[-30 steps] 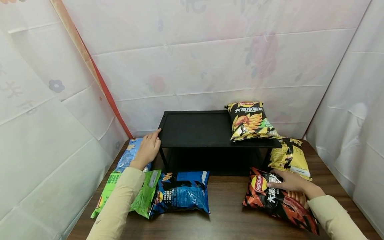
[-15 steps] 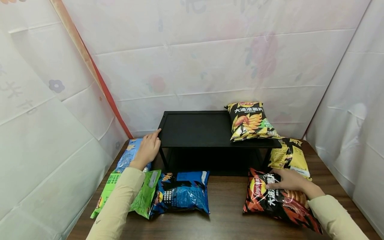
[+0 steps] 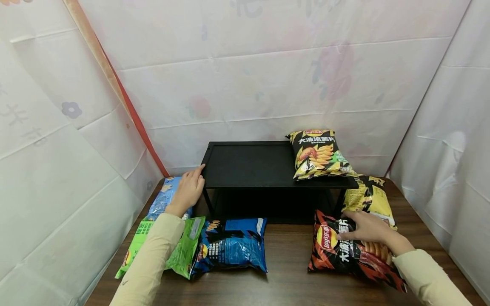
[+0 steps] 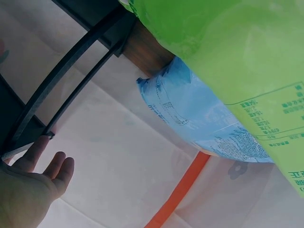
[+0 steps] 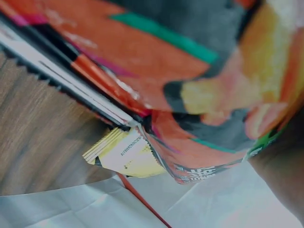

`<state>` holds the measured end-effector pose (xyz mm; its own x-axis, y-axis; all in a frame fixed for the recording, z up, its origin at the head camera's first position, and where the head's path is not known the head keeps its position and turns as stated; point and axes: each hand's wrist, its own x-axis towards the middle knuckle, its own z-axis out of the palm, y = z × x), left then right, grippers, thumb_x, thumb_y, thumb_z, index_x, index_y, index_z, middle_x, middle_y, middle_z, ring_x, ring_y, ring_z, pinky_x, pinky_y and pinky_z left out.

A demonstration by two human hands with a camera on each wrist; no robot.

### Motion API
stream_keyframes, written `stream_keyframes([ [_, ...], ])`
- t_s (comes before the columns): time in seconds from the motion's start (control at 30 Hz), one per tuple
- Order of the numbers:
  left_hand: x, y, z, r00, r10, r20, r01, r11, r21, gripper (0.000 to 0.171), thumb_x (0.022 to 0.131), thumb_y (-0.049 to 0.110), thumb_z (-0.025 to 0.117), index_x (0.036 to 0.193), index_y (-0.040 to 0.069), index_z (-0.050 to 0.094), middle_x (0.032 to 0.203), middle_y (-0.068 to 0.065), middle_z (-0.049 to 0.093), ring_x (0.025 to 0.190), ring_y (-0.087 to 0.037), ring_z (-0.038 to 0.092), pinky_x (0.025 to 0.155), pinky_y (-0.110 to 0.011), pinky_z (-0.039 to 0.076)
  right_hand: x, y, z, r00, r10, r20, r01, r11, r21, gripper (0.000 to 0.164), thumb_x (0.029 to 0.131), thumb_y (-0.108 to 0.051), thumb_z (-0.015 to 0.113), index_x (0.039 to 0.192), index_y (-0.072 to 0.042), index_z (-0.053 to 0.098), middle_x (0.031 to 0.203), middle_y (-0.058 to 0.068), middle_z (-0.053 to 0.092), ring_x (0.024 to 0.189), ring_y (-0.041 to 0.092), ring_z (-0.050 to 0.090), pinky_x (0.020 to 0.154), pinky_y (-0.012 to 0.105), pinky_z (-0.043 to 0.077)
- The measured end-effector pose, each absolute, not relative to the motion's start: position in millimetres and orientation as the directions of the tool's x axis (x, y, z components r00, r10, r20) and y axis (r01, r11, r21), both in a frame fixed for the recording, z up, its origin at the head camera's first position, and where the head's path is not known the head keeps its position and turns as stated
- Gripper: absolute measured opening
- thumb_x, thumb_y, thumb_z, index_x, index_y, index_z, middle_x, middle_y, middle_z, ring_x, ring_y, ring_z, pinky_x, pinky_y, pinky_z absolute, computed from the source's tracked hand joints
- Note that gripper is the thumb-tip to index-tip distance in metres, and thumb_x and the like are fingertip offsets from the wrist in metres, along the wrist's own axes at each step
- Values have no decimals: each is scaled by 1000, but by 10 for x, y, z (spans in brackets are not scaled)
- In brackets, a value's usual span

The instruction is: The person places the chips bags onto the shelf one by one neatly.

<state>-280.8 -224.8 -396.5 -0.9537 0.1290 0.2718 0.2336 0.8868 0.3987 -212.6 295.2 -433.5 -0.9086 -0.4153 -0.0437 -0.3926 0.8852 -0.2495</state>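
In the head view my right hand (image 3: 369, 231) grips a red-and-black bag of potato chips (image 3: 329, 250) at the front right, thumb over its printed face. That bag (image 5: 190, 61) fills most of the right wrist view. At the left end of a black two-tier rack (image 3: 245, 163), my left hand (image 3: 187, 191) rests its fingertips against the top shelf's edge. The left wrist view shows this hand (image 4: 38, 185) with loosely extended fingers at the rack's frame (image 4: 66, 61). On the rack's top right lies a black-and-yellow chip bag (image 3: 315, 155).
Left of the rack are a light blue bag (image 3: 164, 197) and green bags (image 3: 185, 250), partly behind my left sleeve. A dark blue bag (image 3: 233, 246) lies before the rack. Behind the red bag is a yellow bag (image 3: 377, 202). White printed sheets (image 3: 245, 76) enclose the wooden table (image 3: 287, 276).
The red-and-black chip bag has shifted slightly left and toward the rack, with my right hand on it. My left hand stays at the rack's edge.
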Motion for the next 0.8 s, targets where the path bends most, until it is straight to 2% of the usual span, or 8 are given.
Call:
stream_keyframes([
  [0.17, -2799, -2245, -3950, -954, 128, 270, 232, 888, 397, 50, 99, 29, 18, 146, 15, 23, 142, -18, 36, 129, -41, 29, 107, -54, 21, -2114, 2907, -4312, -906, -421, 45, -421, 886, -195, 83, 67, -68, 62, 119, -5, 57, 110, 11, 65, 82, 25, 64, 55, 33, 46],
  [0.23, -2797, -2244, -3947, -955, 128, 269, 231, 889, 397, 50, 99, 29, 18, 146, 15, 23, 142, -18, 36, 129, -41, 29, 107, -54, 21, -2108, 2888, -4308, -901, -426, 82, -434, 886, -163, 82, 66, -69, 61, 118, -6, 58, 109, 12, 65, 77, 22, 64, 53, 32, 46],
  [0.33, -2797, -2243, -3946, -956, 127, 265, 229, 889, 397, 50, 99, 29, 18, 146, 15, 23, 143, -18, 35, 130, -41, 29, 108, -55, 21, -2090, 2855, -4296, -893, -433, 125, -447, 886, -121, 81, 66, -70, 61, 118, -7, 59, 109, 13, 65, 57, 12, 56, 48, 29, 41],
  [0.43, -2796, -2240, -3945, -957, 125, 261, 225, 888, 401, 50, 99, 30, 18, 147, 15, 22, 143, -18, 35, 130, -41, 28, 108, -55, 20, -2065, 2817, -4275, -880, -446, 163, -463, 883, -84, 80, 66, -70, 61, 117, -9, 60, 109, 14, 65, 47, 6, 44, 46, 27, 37],
  [0.5, -2793, -2237, -3942, -958, 121, 258, 222, 887, 405, 50, 99, 30, 19, 147, 16, 22, 144, -17, 34, 130, -41, 28, 108, -55, 20, -2051, 2795, -4264, -871, -454, 187, -472, 879, -68, 79, 65, -69, 62, 116, -9, 61, 109, 15, 64, 47, 7, 45, 47, 29, 39],
  [0.63, -2791, -2233, -3938, -959, 118, 257, 219, 886, 409, 50, 99, 29, 19, 147, 16, 22, 144, -17, 34, 130, -40, 28, 108, -56, 20, -2036, 2770, -4267, -853, -466, 235, -489, 871, -47, 75, 64, -67, 65, 113, -10, 62, 110, 18, 64, 56, 14, 56, 51, 34, 46],
  [0.8, -2784, -2231, -3932, -959, 118, 258, 219, 886, 409, 49, 99, 29, 20, 147, 16, 22, 144, -17, 35, 130, -41, 28, 107, -56, 20, -2021, 2751, -4302, -832, -476, 286, -505, 862, -34, 70, 63, -65, 67, 111, -13, 64, 105, 13, 66, 59, 17, 58, 49, 32, 44],
])
